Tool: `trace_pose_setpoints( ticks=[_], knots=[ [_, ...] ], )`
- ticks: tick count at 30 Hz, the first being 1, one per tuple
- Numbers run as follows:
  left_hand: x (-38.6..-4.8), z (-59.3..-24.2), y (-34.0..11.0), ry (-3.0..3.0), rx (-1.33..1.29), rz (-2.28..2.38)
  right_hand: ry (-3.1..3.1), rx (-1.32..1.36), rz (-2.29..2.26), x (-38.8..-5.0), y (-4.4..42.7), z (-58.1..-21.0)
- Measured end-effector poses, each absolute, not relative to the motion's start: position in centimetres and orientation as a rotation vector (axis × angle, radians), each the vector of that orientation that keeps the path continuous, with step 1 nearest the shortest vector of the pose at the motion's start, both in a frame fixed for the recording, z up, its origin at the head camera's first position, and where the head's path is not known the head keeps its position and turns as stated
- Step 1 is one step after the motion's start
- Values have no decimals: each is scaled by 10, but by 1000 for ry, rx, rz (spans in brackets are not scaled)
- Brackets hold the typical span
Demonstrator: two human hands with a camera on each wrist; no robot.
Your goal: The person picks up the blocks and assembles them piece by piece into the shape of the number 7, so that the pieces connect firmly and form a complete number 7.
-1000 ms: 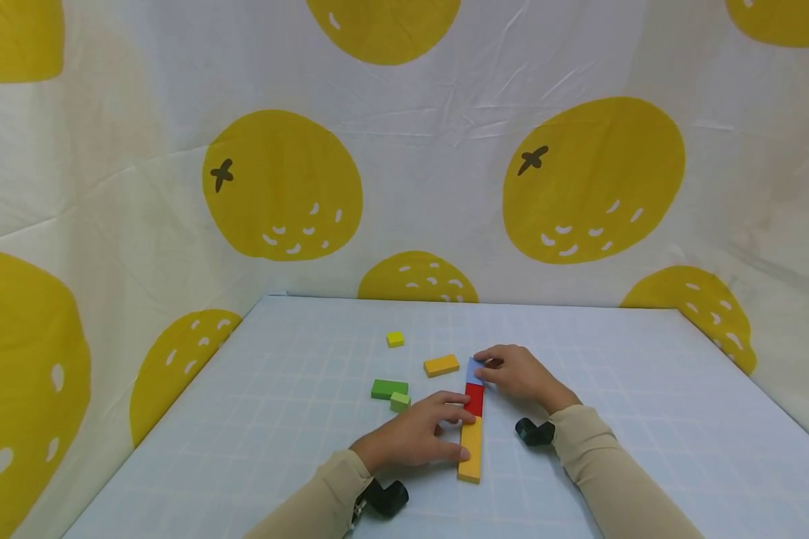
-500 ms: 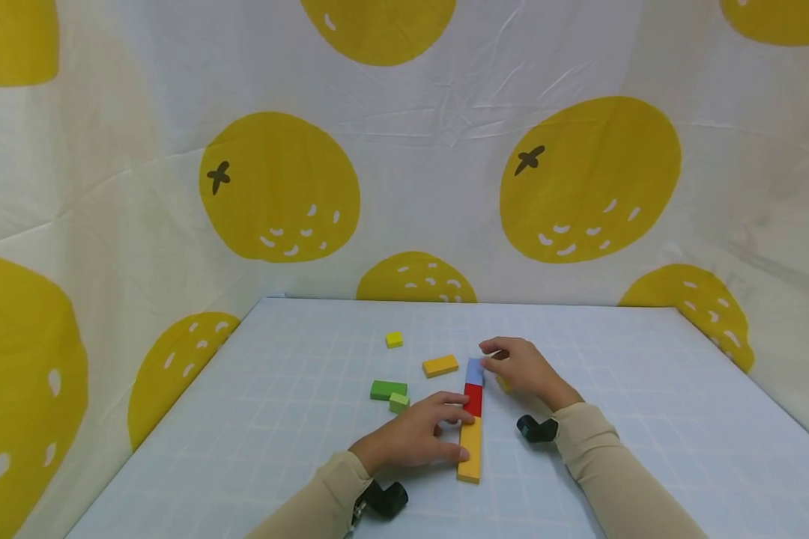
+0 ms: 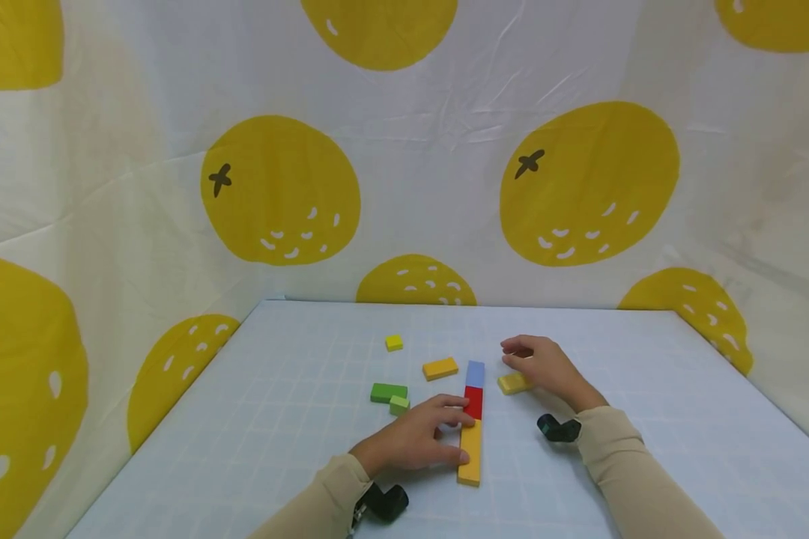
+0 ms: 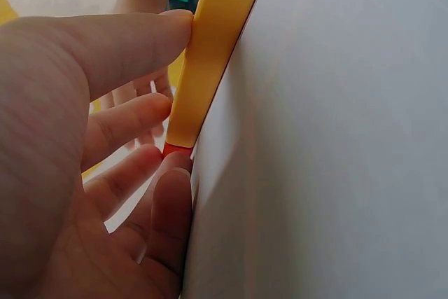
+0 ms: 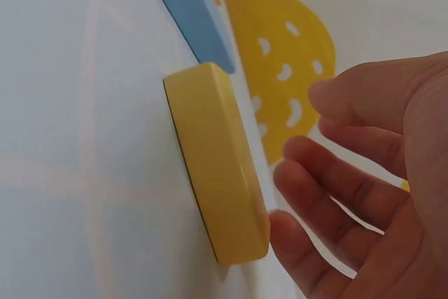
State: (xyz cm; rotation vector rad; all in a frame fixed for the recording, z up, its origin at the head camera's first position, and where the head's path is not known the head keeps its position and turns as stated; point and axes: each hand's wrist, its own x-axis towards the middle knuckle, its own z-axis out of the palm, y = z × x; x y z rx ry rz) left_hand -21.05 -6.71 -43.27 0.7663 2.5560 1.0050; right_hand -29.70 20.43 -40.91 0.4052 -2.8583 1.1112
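A row of blocks runs away from me in the head view: a long orange block (image 3: 471, 455), a red block (image 3: 474, 403) and a blue block (image 3: 475, 373), end to end. My left hand (image 3: 414, 436) rests its fingertips on the orange and red blocks; in the left wrist view the thumb (image 4: 143, 45) touches the side of the orange block. To the right of the row lies a pale yellow block (image 5: 213, 166). Just above it is my right hand (image 3: 542, 365), fingers relaxed and nothing between thumb and fingers; its little finger is close against the block, contact unclear.
Left of the row lie another orange block (image 3: 440, 368), a green block (image 3: 388, 392), a small light-green block (image 3: 399, 405) and a small yellow block (image 3: 394, 342). A white cloth with yellow fruit prints (image 3: 279, 191) hangs behind the table (image 3: 647, 442).
My right hand has left the blue block and moved right, over the pale yellow block, which was hidden behind it before. The left hand stays on the row.
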Motion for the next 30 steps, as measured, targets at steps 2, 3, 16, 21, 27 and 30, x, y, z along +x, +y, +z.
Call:
trace_pose_setpoints(
  ticks=[2, 3, 16, 21, 27, 30],
  knots=[
    [-210, -432, -66, 2561, 766, 999, -2850, 410, 1104, -296, 211, -409],
    [-211, -432, -66, 2564, 766, 994, -2845, 419, 1099, -295, 213, -408],
    [-211, -431, -64, 2564, 762, 976, -2967, 453, 1117, -291, 241, -419],
    [-210, -433, -63, 2560, 760, 981, -2979, 486, 1130, -288, 247, -422],
    [-211, -434, -64, 2567, 754, 978, -2966, 540, 1162, -289, 245, -424],
    [-211, -433, -64, 2568, 747, 975, -2972, 529, 1154, -291, 244, -426]
  ],
)
